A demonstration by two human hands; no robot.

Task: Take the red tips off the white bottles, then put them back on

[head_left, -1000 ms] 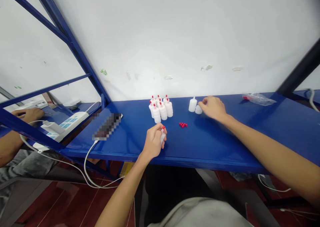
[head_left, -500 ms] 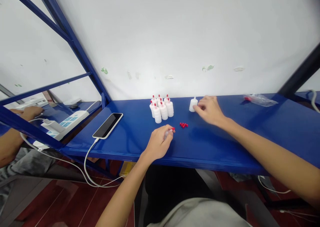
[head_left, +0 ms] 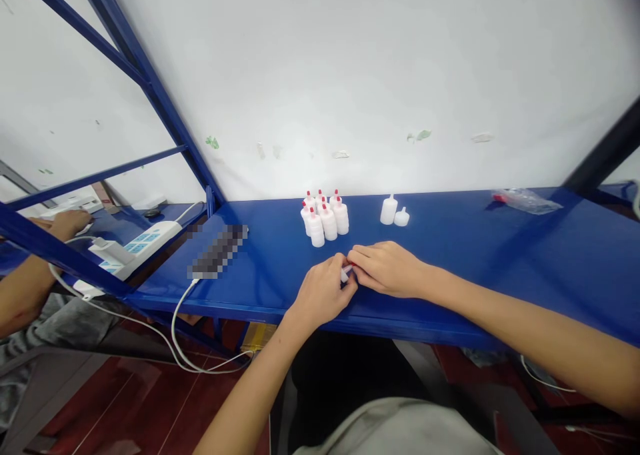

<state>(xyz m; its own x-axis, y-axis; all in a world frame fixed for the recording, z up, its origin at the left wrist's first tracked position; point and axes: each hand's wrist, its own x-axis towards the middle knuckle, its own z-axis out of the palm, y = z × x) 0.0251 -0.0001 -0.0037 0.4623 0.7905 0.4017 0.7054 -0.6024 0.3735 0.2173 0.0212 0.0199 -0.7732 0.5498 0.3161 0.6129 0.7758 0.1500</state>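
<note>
My left hand [head_left: 323, 291] is closed around a small white squeeze bottle [head_left: 345, 274], near the table's front edge; most of the bottle is hidden by the fingers. The fingertips of my right hand [head_left: 387, 268] meet it at the nozzle end, pinching a red cap [head_left: 351, 265] that barely shows. Behind the left hand stands a tight group of white bottles [head_left: 329, 223] with red caps. Two uncapped items stand farther right: a taller bottle [head_left: 389, 211] with a bare nozzle and a shorter white piece [head_left: 401, 218] with a nozzle.
A clear plastic bag [head_left: 530, 200] with something red lies at the back right of the blue table [head_left: 475, 228]. At left are a phone [head_left: 219, 251] on a white cable and a power strip [head_left: 143, 241]. Another person's hand [head_left: 70, 223] shows beyond the blue frame.
My right hand has left the uncapped bottles and come to the bottle in my left hand. It now covers the small pile of red caps. My left hand has shifted slightly right.
</note>
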